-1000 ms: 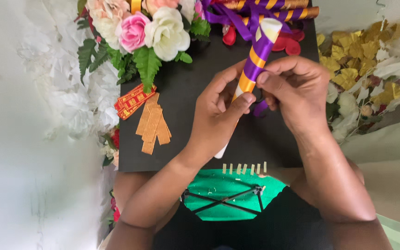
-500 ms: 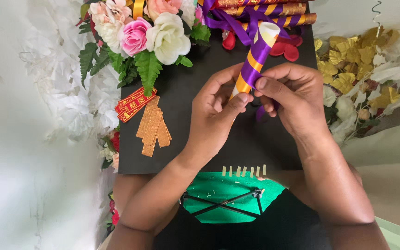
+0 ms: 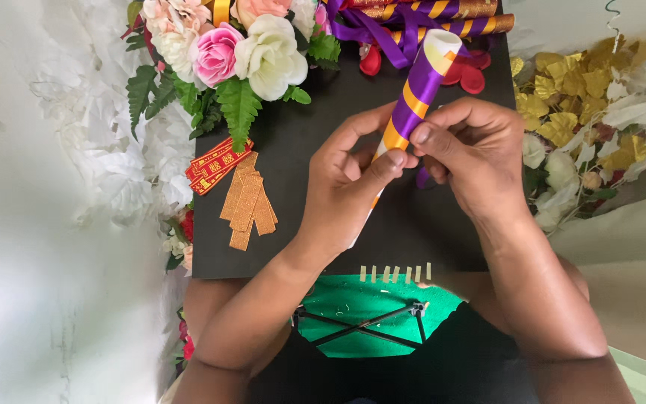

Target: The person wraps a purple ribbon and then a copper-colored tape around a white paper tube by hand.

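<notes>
Your left hand [image 3: 349, 198] and right hand [image 3: 472, 153] meet over the middle of the black board [image 3: 300, 142], both closed on a rolled paper tube [image 3: 416, 93] wound with purple and orange ribbon. The left thumb and fingers clamp the tube's lower half, the right thumb and forefinger pinch it just beside them, and thumb tips almost touch. The tube tilts up toward the board's far edge, its open white end uppermost, its lower end hidden behind your left hand.

At the far edge lie more ribbon-wrapped tubes [image 3: 443, 11] with loose purple ribbon. A bunch of artificial flowers [image 3: 241, 52] fills the far left corner. Near the left edge lie red patterned strips [image 3: 214, 164] and a fan of orange strips [image 3: 250, 202]. Short tape pieces [image 3: 396, 273] stick along the near edge, above a green mat [image 3: 371, 303].
</notes>
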